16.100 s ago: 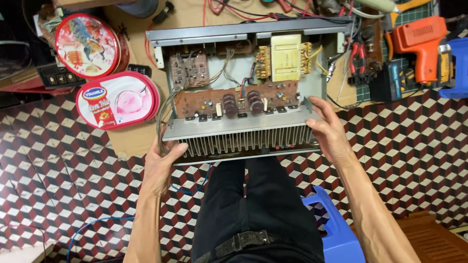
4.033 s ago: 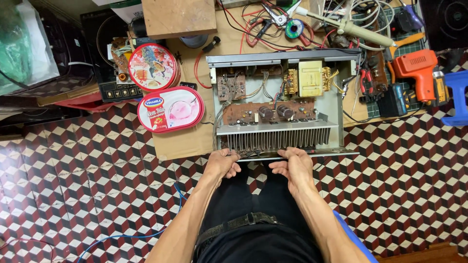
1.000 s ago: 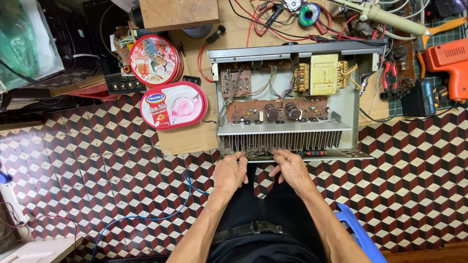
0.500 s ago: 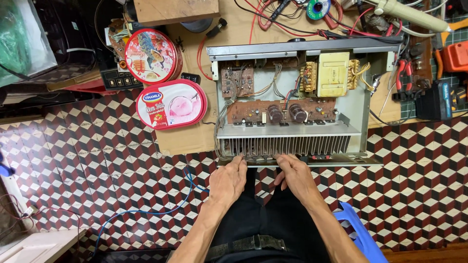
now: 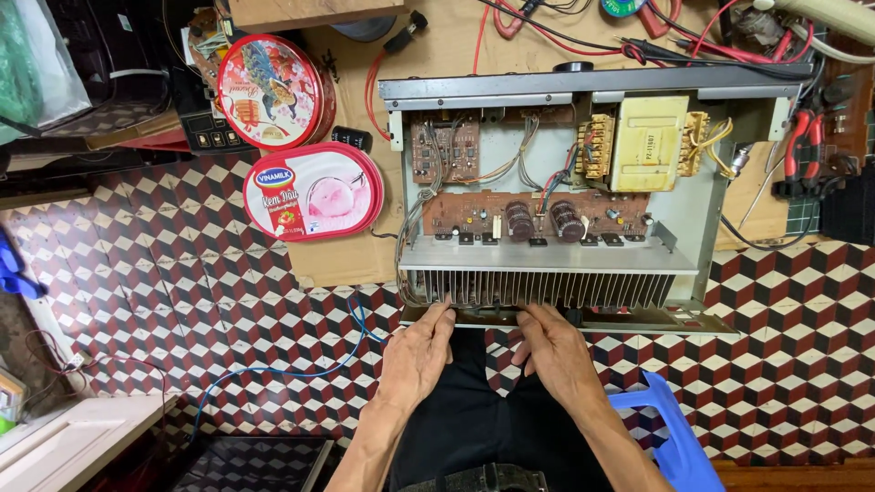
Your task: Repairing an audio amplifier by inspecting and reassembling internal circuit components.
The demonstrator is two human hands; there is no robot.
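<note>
Your left hand [image 5: 415, 357] and right hand [image 5: 552, 351] rest side by side at the near edge of the opened amplifier chassis [image 5: 556, 196], fingers extended and pressed against the metal lip just below the finned heat sink [image 5: 547, 288]. Neither hand closes around anything; the fingertips curl slightly over the edge, though whether they hook under the lip cannot be told from this angle. The chassis sits partly on the cardboard sheet [image 5: 346, 255] and partly over the patterned tile floor [image 5: 182, 310], directly ahead of your knees, with a blue plastic stool [image 5: 670, 428] at your right.

To work this edge well, keep both hands on the bare frame and off the fins, whose thin edges likely cut and bend. Spread the hands a little wider for an even hold, and keep pressure level so the chassis does not twist on the cardboard.

Beyond the heat sink lies the brown circuit board [image 5: 533, 216] with two dark capacitors; behind it stand a smaller board [image 5: 445, 152] and the cream transformer [image 5: 649, 143]. A blue wire [image 5: 301, 369] trails across the floor at your left. Farther left sit an oval ice-cream tub [image 5: 314, 191] and a round red tin [image 5: 271, 91].
</note>
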